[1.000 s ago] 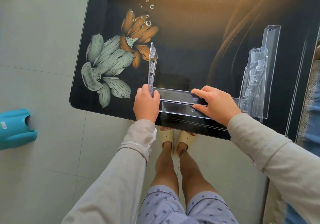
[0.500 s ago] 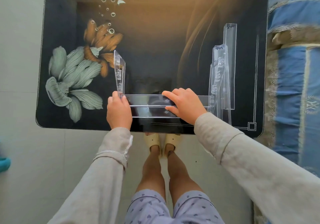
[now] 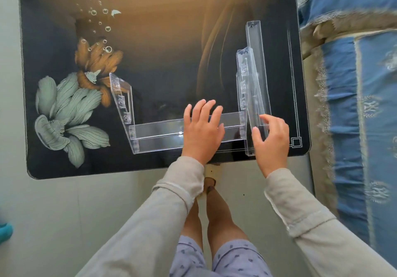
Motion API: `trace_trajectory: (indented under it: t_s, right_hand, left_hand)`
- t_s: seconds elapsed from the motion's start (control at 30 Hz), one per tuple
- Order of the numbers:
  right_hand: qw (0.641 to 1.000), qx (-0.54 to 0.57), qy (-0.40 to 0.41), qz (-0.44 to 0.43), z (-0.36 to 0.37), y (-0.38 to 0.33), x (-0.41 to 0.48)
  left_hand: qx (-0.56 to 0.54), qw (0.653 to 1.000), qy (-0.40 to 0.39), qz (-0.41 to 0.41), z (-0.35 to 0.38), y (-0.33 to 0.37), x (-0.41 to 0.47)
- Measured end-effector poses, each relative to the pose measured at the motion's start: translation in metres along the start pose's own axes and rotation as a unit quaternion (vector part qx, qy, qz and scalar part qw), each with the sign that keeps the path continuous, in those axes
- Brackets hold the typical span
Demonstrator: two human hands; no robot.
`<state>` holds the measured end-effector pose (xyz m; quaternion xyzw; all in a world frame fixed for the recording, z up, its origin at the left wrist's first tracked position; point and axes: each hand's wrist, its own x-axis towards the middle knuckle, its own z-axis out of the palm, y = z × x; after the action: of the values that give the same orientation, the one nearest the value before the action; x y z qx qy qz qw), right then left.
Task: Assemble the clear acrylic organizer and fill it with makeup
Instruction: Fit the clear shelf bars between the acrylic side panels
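The left hand (image 3: pixel 202 133) lies flat, fingers straight, on the clear shelf (image 3: pixel 159 133) near the front edge of the table (image 3: pixel 163 51). The right hand (image 3: pixel 271 139) curls beside the loose clear strips (image 3: pixel 256 72) (gripping or not, I cannot tell). Probably best: pin the shelf and seat the tabs squarely.

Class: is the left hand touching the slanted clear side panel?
Apart. The head view shows bare clear shelf between the left hand and the side panel.
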<state>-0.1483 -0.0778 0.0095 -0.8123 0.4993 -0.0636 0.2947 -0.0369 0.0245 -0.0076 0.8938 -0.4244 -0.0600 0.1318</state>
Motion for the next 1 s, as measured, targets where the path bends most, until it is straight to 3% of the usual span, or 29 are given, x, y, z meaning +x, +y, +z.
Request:
trace_trajectory:
  t_s: [0.13, 0.2, 0.67, 0.8, 0.9, 1.0]
  right_hand:
    - [0.999, -0.022, -0.029, 0.015, 0.004, -0.003, 0.011]
    - [0.999, -0.028, -0.03, 0.021, 0.006, -0.005, 0.017]
    - [0.998, 0.003, -0.051, 0.038, -0.001, -0.006, 0.032]
    - [0.993, 0.075, -0.02, 0.093, -0.003, -0.002, 0.054]
    - [0.991, 0.07, -0.016, 0.115, 0.0, -0.002, 0.078]
    - [0.991, 0.042, -0.019, 0.127, 0.006, -0.006, 0.102]
  left_hand:
    - [-0.017, 0.989, -0.143, 0.022, 0.02, 0.024, 0.016]
    - [-0.003, 0.987, -0.16, 0.019, 0.03, 0.025, 0.018]
    - [-0.02, 0.984, -0.176, 0.015, 0.025, 0.023, 0.022]
    - [-0.013, 0.991, -0.135, -0.014, 0.01, 0.014, 0.01]
    - [0.03, 0.995, -0.086, -0.048, 0.002, -0.001, -0.004]
    - [0.057, 0.99, -0.107, -0.065, 0.0, -0.014, -0.019]
